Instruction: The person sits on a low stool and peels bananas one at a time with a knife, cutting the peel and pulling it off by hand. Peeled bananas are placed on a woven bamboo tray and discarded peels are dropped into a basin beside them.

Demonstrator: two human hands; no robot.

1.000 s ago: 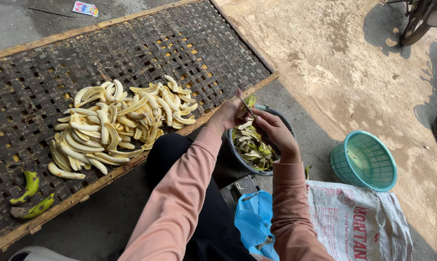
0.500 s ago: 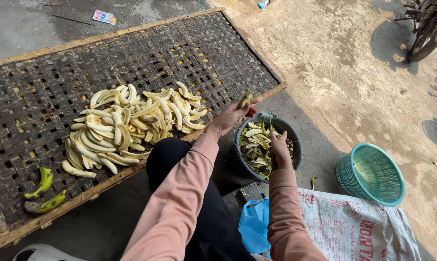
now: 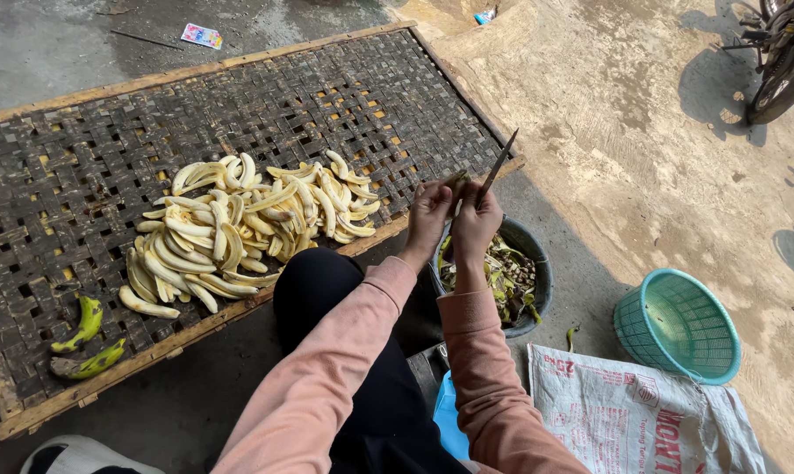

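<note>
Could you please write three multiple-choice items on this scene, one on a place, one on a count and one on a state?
1. Where does the pile of peeled bananas lie?
A. in the teal basket
B. on the woven tray
C. on the printed sack

2. How many unpeeled green bananas lie at the tray's near left corner?
A. two
B. five
C. none

3. What is the right hand doing?
A. resting flat on the ground
B. reaching into the teal basket
C. gripping a knife, blade pointing up

Answers:
1. B, the pale bananas are heaped on the woven tray.
2. A, two green ones lie side by side there.
3. C, the knife rises from that hand, close to the left hand, above the dark bucket of peels.
</note>
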